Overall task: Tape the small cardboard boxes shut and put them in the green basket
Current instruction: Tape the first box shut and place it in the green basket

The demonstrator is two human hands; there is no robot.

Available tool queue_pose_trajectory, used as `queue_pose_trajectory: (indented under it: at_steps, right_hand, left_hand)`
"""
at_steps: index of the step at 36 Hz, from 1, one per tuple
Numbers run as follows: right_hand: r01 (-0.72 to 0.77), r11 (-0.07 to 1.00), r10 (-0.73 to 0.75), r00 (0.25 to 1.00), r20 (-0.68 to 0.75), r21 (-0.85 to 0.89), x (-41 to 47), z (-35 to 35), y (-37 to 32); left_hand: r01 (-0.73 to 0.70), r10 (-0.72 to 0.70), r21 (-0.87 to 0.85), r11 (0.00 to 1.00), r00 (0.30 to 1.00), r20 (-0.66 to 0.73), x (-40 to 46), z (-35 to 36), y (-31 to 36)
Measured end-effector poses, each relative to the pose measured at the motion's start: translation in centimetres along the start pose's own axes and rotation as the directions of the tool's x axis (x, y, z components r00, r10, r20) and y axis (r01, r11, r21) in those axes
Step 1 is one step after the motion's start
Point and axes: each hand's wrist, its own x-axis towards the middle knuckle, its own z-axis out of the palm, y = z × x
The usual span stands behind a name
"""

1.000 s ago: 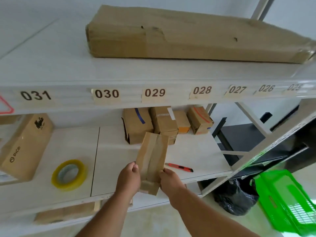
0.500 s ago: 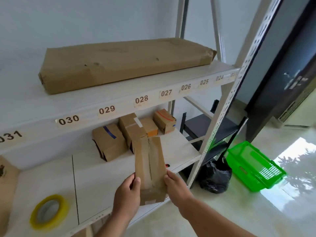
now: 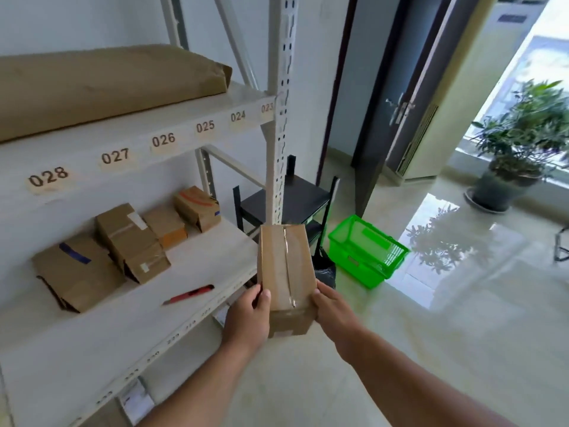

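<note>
A small taped cardboard box (image 3: 284, 266) is held between my two hands in front of the shelf edge, its taped seam facing up. My left hand (image 3: 248, 315) grips its left side with the thumb on top. My right hand (image 3: 331, 309) grips its right side. The green basket (image 3: 366, 251) stands on the floor beyond the box, to the right of the shelf post. Several more small cardboard boxes (image 3: 132, 241) lie on the middle shelf (image 3: 129, 318).
A red utility knife (image 3: 189, 294) lies on the shelf near its front edge. A long wrapped parcel (image 3: 101, 84) sits on the upper shelf. A black bag (image 3: 324, 274) and a dark low stand (image 3: 292, 198) are beside the post. A potted plant (image 3: 517, 149) stands far right.
The view has swung right, away from the tape roll, toward the basket. Both hands have carried the box rightward past the shelf edge.
</note>
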Motion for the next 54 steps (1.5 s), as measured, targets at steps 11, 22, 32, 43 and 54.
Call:
queue_pose_trajectory:
  at_steps: [11, 22, 32, 43, 54]
  right_hand:
    - [0.017, 1.0, -0.017, 0.997, -0.074, -0.009, -0.6, -18.2, -0.9]
    - [0.039, 0.999, -0.04, 0.989, -0.14, -0.005, 0.4, -32.5, -2.7]
    - [0.047, 0.997, -0.035, 0.983, -0.182, 0.06, 1.0, -38.1, -3.2]
    - [0.034, 0.999, -0.025, 0.977, -0.211, 0.037, 6.9, -43.9, -3.7]
    - [-0.014, 1.0, 0.007, 0.967, -0.256, -0.024, 15.5, -48.8, -6.9]
  left_hand:
    - [-0.03, 0.031, -0.012, 0.999, 0.995, 0.095, -1.2, 15.2, 9.7]
    - [-0.032, 0.038, -0.063, 0.997, 0.994, 0.102, -2.4, 26.9, 18.3]
    - [-0.078, 0.087, -0.072, 0.994, 0.986, 0.139, -1.0, 32.3, 21.5]
    - [-0.044, 0.066, -0.113, 0.993, 0.977, 0.204, 3.9, 38.7, 23.8]
    - [-0.04, 0.079, -0.173, 0.984, 0.971, 0.227, 12.3, 44.3, 26.8]
